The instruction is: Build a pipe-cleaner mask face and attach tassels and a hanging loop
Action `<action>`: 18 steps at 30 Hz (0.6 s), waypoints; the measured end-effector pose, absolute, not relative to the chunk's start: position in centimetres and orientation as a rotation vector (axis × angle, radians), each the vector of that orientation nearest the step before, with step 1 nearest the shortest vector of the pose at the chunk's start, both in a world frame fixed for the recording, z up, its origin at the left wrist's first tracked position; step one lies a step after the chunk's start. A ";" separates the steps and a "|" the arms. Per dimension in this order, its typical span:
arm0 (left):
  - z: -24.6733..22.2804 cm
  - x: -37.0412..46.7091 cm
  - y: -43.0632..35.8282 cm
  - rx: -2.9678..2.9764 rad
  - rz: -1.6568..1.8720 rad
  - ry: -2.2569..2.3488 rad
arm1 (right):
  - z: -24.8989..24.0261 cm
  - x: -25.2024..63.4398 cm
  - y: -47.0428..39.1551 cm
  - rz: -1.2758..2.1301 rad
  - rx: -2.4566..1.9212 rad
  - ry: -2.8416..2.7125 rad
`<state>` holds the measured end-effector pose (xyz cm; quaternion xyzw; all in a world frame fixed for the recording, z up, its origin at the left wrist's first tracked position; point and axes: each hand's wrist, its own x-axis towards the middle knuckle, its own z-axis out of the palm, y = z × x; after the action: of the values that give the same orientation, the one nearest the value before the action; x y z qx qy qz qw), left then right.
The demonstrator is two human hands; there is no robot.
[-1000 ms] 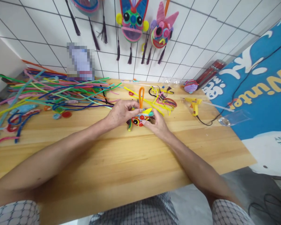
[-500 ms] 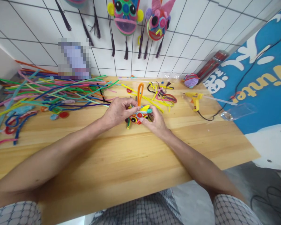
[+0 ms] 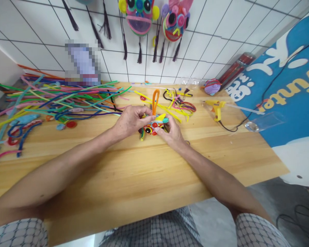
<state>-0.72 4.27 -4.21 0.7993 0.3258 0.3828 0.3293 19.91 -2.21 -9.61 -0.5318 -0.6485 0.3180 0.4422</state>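
Note:
A small colourful mask-like craft piece [image 3: 154, 128] with round black-and-yellow eyes and a red centre is held between both hands, over the wooden table. My left hand [image 3: 134, 120] pinches the base of an upright orange pipe-cleaner loop [image 3: 156, 100] at the top of the piece. The fingers of my right hand [image 3: 172, 132] close round the piece's right side, beside a yellow ear-like shape and a teal tip, with the thumb on its front. Part of the piece is hidden by the fingers.
Many pipe cleaners [image 3: 74, 97] lie at the left of the table [image 3: 154, 171]. Behind the hands are yellow strips and a tangle of cords [image 3: 186, 106]. A yellow glue gun [image 3: 216, 109] with a black cable lies at the right. Finished masks [image 3: 139, 17] hang on the wall.
The view has shifted slightly. Both hands keep nearly the same hold on the craft piece, and the orange loop stays upright.

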 end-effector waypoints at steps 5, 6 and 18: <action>-4.2 -0.8 4.3 2.085 1.000 0.830 | -9.3 19.7 -2.2 0.721 -1.360 -1.575; -4.2 -0.8 4.3 2.086 1.000 0.828 | -9.3 19.7 -2.2 0.720 -1.360 -1.577; -4.1 -0.8 4.2 2.085 0.999 0.809 | -9.5 19.7 -2.1 0.719 -1.354 -1.573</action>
<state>-0.84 4.23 -4.12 0.8009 0.3106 0.3837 0.3391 19.69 -2.14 -9.50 -0.5488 -0.6377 0.2915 0.4552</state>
